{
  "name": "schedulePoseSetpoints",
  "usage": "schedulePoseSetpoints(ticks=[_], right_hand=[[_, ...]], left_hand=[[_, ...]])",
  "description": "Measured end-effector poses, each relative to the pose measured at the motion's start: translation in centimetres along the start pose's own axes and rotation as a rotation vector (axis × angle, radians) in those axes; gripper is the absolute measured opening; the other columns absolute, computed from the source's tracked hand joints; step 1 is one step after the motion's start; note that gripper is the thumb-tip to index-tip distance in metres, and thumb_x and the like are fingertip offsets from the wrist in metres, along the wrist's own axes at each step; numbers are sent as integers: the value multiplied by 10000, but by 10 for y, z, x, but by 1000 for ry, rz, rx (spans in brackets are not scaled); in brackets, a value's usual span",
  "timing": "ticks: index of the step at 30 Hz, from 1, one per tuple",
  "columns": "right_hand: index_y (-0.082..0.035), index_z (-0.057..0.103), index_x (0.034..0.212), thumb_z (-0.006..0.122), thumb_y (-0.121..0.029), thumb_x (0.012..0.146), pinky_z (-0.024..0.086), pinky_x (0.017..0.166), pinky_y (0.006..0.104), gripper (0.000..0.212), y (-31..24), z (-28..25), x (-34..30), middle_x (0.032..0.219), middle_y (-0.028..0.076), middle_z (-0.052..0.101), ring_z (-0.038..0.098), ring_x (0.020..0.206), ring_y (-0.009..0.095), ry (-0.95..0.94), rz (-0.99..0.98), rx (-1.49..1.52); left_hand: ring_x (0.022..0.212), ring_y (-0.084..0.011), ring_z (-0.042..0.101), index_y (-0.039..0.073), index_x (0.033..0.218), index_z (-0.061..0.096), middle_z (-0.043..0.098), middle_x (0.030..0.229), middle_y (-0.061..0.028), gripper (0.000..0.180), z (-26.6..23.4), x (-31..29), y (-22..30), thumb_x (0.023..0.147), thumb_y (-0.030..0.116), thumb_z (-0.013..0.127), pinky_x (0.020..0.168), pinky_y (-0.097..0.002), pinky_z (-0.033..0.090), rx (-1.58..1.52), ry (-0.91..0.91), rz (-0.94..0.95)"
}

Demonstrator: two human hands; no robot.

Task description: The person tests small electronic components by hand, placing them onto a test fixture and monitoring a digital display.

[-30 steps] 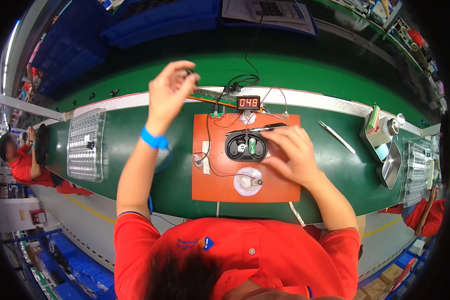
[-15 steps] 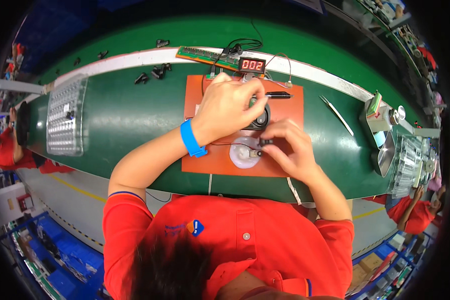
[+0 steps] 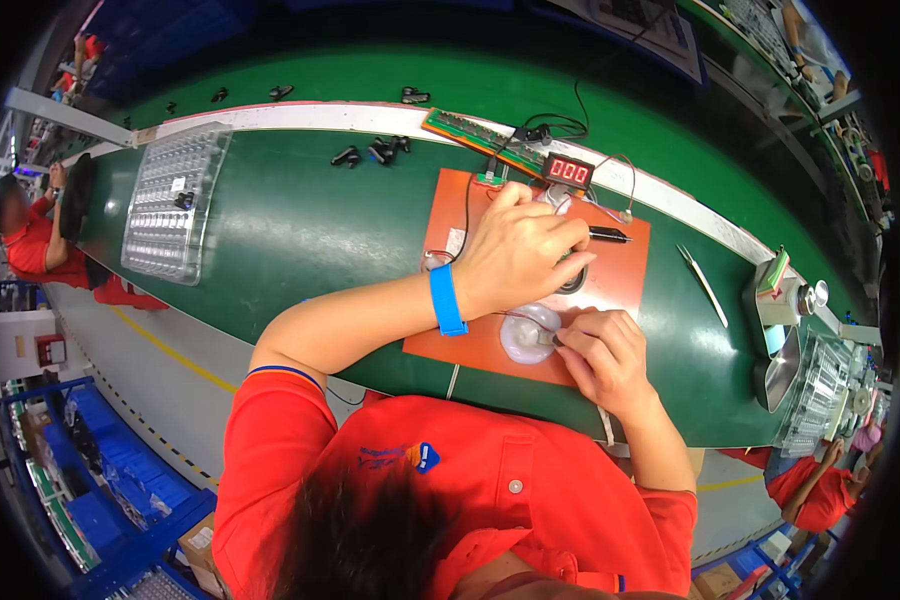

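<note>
My left hand, with a blue band at its wrist, reaches over the orange mat. Its fingers are bent in, and whatever they hold is hidden. Beside its fingertips is a black pen-like tool; I cannot tell whether the hand touches it. Partly under this hand sits a round black part. My right hand is closed at the right rim of a small whitish dish. A small dark piece shows at its fingertips, too small to name. A thin wire runs to the dish.
A red-digit display and a long green circuit board stand behind the mat. White tweezers lie to the right, before a metal bin. Small black parts and a clear tray are at the left.
The whole view has shifted and tilted, so the bench appears lower and further right. My right fingertips have come down to the dish with the dark piece. The display's digits have changed.
</note>
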State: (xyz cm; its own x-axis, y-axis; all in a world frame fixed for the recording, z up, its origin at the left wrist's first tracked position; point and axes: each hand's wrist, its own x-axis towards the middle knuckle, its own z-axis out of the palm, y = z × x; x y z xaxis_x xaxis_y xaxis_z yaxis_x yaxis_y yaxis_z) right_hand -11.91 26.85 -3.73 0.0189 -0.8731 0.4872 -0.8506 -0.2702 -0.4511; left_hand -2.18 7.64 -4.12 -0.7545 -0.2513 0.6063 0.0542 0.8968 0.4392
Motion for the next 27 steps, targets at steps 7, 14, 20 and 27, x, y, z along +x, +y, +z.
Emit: schedulePoseSetpoints(ticks=[7, 14, 20, 27], right_hand=[[-9, 629, 954, 669, -34, 843, 476, 723, 321, 121, 62, -35, 33, 873, 99, 622, 597, 785, 225, 297, 379, -41], [-8, 645, 1023, 715, -110, 852, 487, 769, 338, 212, 182, -67, 45, 892, 109, 633, 613, 812, 226, 284, 497, -651], [-39, 666, 1046, 756, -167, 799, 471, 787, 380, 293, 75, -30, 56, 900, 103, 629, 604, 857, 283, 197, 200, -137], [-67, 664, 1065, 837, -227, 679, 423, 781, 387, 452, 21, 3, 49, 990, 72, 613, 574, 901, 279, 57, 170, -149]], left_hand=[[797, -258, 658, 65, 950, 690, 679, 863, -110, 197, -64, 35, -65, 824, 211, 730, 676, -366, 504, -58, 119, -244], [896, -313, 653, 43, 1074, 680, 664, 992, -142, 303, -73, 22, -170, 839, 228, 722, 791, -407, 539, 248, 26, -450], [869, -308, 670, 40, 1078, 686, 688, 902, -128, 338, -59, 31, -191, 833, 267, 739, 778, -407, 543, 315, -93, -661], [748, -284, 688, 16, 1027, 697, 703, 786, -114, 360, -48, 39, -174, 802, 283, 781, 738, -378, 553, 177, 31, -663]])
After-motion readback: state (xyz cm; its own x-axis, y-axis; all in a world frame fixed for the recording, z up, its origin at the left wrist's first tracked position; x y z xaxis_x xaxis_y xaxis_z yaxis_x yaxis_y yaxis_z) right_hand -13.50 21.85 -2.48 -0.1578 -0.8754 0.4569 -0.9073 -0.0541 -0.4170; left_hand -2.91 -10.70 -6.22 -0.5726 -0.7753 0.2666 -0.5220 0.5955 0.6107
